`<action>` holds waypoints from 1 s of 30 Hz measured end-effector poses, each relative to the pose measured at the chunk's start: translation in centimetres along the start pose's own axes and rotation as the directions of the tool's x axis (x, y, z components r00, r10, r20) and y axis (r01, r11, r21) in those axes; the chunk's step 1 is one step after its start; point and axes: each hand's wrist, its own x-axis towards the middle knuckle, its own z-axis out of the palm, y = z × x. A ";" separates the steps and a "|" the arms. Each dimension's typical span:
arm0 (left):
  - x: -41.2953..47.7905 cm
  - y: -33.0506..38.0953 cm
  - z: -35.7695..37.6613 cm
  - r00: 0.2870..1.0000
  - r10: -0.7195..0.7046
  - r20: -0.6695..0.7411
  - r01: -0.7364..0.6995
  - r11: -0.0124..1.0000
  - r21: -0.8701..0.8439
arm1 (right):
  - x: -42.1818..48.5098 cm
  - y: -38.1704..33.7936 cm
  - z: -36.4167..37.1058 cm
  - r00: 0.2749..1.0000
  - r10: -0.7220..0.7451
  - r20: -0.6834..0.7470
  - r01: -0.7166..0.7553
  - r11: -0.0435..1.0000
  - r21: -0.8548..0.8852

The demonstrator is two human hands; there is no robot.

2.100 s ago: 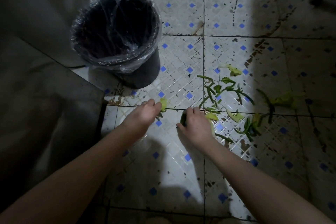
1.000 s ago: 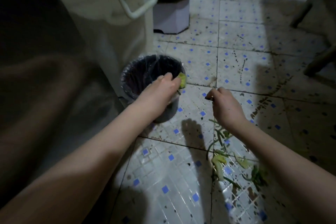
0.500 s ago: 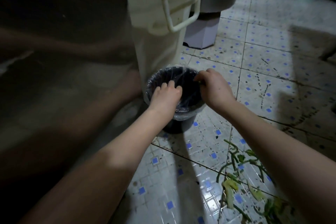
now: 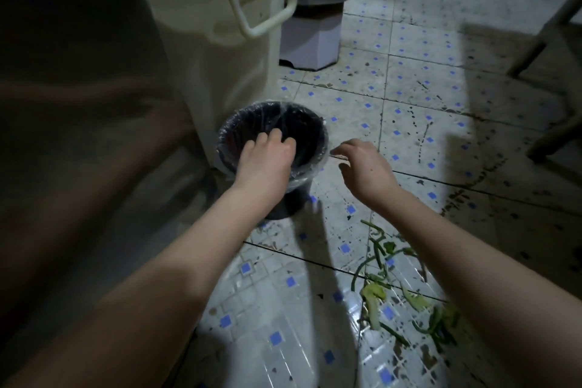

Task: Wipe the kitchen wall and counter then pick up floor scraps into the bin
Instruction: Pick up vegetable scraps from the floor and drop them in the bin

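Our left hand [image 4: 266,156] hangs over the mouth of the bin [image 4: 302,126], fingers spread and drooping into the opening. No scrap shows in them, so we read the hand as released. Our right hand [image 4: 367,167] hovers just beside the rim, fingers loosely bent, gripping nothing visible.

The bin, lined with a clear bag, stands on the tiled floor [image 4: 409,104] close against a tall cream container [image 4: 220,50]. The scraps [image 4: 373,293], green stems and pale leaf pieces, lie on the floor near our right forearm, well apart from the bin.

We judge the step in hand to be one drop in a repeated pick-and-drop cycle. To do it well:

1. Shake clinging bits off over the opening, not over the rim.
2. Avoid snagging the loose liner on withdrawal.
3. Gather stems into a bunch with both hands, since single strands will slip.
4. Consider sliding the bin nearer the pile to shorten each carry.
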 end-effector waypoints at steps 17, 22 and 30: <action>1.9 12.8 7.8 0.903 0.355 0.242 -0.359 0.933 -0.030 | -13.2 15.8 -1.7 0.931 0.357 0.081 -0.350 0.933 -0.086; 1.1 15.2 10.8 0.846 0.390 0.365 -0.404 0.914 -0.040 | -15.5 18.3 -0.7 0.869 0.459 0.187 -0.457 0.888 -0.055; 0.8 18.3 14.0 0.787 0.427 0.446 -0.404 0.902 -0.150 | -16.4 19.5 2.7 0.844 0.488 0.224 -0.511 0.857 0.061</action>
